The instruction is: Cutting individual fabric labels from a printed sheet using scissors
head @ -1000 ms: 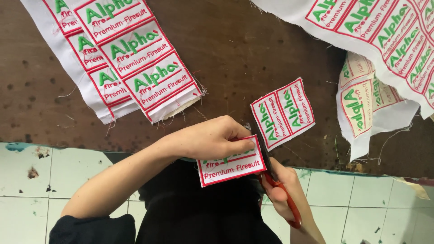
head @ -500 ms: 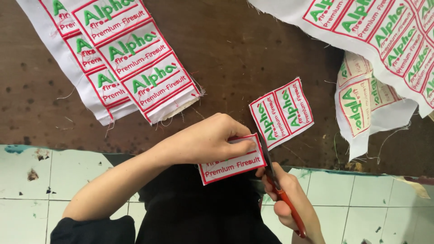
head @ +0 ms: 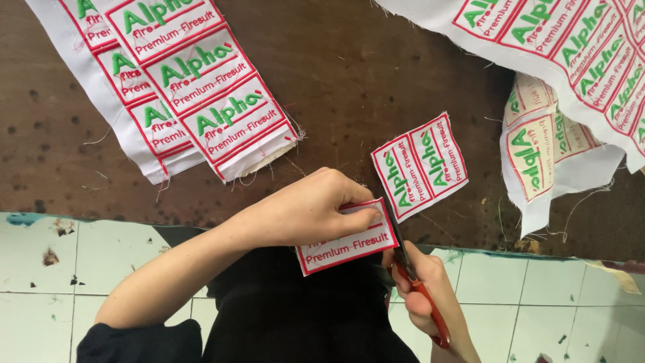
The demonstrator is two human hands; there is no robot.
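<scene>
My left hand (head: 306,208) pinches a single white embroidered patch (head: 349,245) with a red border, held over the table's near edge. My right hand (head: 423,292) grips red-handled scissors (head: 420,289), whose dark blades reach up along the patch's right edge. A cut piece with two patches (head: 420,165) lies on the brown table just beyond the scissors' tip.
A long white strip of several patches (head: 181,87) lies at the upper left of the dark wooden table (head: 336,81). A big sheet of patches (head: 571,47) hangs in at the upper right over a folded piece (head: 544,151). Pale floor tiles (head: 67,269) show below.
The patch in my left hand has tilted slightly and shifted a little right. The scissors have moved up along its right edge.
</scene>
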